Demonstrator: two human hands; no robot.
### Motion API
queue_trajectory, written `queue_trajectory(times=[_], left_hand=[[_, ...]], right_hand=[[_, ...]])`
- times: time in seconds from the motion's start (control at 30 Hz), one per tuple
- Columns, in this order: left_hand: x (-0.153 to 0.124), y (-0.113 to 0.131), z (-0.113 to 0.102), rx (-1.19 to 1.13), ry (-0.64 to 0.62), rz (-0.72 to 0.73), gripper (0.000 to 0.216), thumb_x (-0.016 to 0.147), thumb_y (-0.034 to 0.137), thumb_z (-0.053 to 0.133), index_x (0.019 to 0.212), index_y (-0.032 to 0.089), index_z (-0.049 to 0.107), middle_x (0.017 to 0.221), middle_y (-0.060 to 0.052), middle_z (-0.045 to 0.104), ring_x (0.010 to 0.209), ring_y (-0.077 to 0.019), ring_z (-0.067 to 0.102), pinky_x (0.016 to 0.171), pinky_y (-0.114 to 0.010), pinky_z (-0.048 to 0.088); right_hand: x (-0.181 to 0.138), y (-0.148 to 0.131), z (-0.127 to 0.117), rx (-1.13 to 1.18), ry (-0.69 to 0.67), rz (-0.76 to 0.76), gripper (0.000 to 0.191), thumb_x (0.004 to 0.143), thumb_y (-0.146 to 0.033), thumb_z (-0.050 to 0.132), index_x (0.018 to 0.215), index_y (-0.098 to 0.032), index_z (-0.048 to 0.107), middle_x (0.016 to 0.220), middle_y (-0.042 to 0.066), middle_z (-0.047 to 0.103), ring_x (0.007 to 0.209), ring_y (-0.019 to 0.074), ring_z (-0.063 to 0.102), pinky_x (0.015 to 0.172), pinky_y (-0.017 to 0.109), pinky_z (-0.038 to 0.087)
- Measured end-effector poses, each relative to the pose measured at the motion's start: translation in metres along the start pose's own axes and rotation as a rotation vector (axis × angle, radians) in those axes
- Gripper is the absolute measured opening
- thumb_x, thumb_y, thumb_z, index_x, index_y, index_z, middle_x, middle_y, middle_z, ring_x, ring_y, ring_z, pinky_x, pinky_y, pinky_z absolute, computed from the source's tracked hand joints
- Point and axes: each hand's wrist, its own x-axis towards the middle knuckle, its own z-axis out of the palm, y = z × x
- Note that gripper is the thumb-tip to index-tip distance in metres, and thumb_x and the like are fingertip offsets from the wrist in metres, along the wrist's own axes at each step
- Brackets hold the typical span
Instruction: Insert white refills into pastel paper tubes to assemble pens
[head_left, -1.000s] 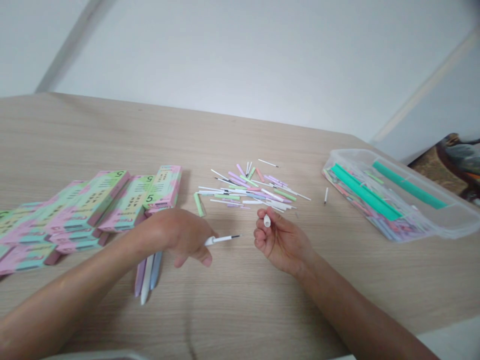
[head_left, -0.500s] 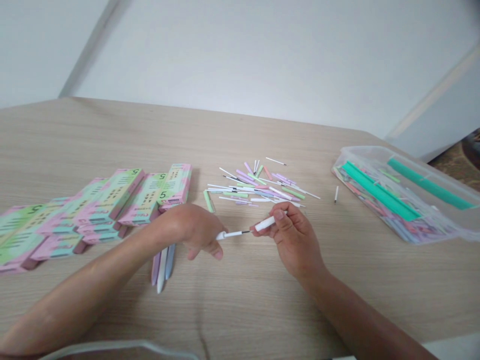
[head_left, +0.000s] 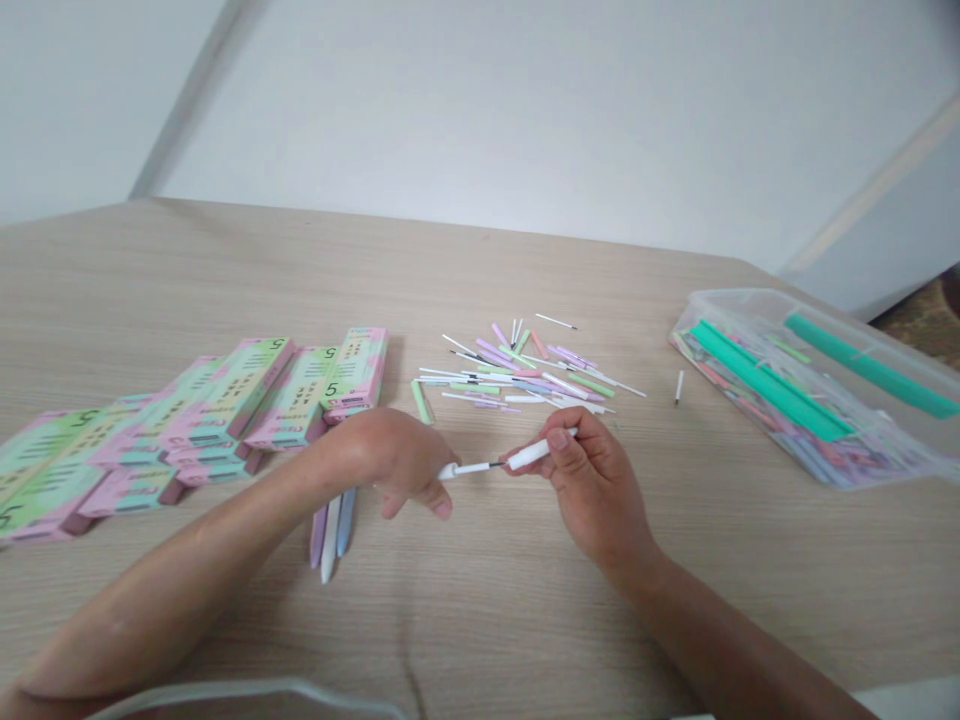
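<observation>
My left hand (head_left: 412, 475) is closed, wrist bent over, on a white pen part (head_left: 448, 471). From that part a thin white refill (head_left: 474, 468) with a dark tip points right. My right hand (head_left: 589, 475) pinches a white pen barrel (head_left: 529, 455) between thumb and fingers. The refill's tip is at the barrel's left end; whether it has entered cannot be made out. Purple (head_left: 319, 535), white (head_left: 328, 540) and blue pens (head_left: 345, 522) lie side by side on the table, partly under my left forearm.
Loose refills and pastel pen parts (head_left: 517, 375) lie in a heap beyond my hands. Pink-and-green boxes (head_left: 225, 395) are stacked at left. A clear plastic bin (head_left: 892, 350) of pen parts stands at right, with a lone refill (head_left: 679, 388) beside it. A pale cable (head_left: 247, 688) crosses the front.
The refill tip and the white barrel's end have come slightly closer together. My view has shifted a little; both hands keep their grips.
</observation>
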Motion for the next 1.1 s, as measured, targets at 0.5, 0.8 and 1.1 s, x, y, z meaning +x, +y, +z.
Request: queue_trajectory(times=[0.5,0.8,1.1], left_hand=[[0.004,0.0,0.003,-0.012,-0.052,-0.015,0.041,0.082,0.036,0.058,0.119,0.017,0.059,0.067,-0.009,0.071,0.065,-0.0235,0.064,0.047,-0.025,0.037],[-0.002,0.006,-0.001,0.023,-0.049,-0.016,0.043,0.083,0.036,0.056,0.123,0.019,0.056,0.067,-0.008,0.071,0.067,-0.0231,0.064,0.049,-0.025,0.038],[-0.002,0.004,0.001,-0.001,-0.053,-0.001,0.041,0.083,0.034,0.056,0.122,0.02,0.056,0.066,-0.007,0.07,0.066,-0.0224,0.064,0.047,-0.024,0.036]], right_hand=[[-0.017,-0.005,0.005,-0.553,-0.04,-0.189,0.01,0.085,-0.026,0.053,0.095,-0.026,0.051,0.096,0.004,0.069,0.082,0.0186,0.064,0.071,0.03,0.048],[-0.017,-0.003,0.004,-0.536,-0.043,-0.203,0.01,0.086,-0.026,0.052,0.096,-0.025,0.05,0.094,0.003,0.07,0.076,0.0163,0.065,0.069,0.028,0.049],[-0.017,-0.005,0.005,-0.536,-0.05,-0.19,0.009,0.087,-0.026,0.052,0.096,-0.024,0.05,0.093,0.003,0.07,0.072,0.0148,0.064,0.068,0.027,0.049]])
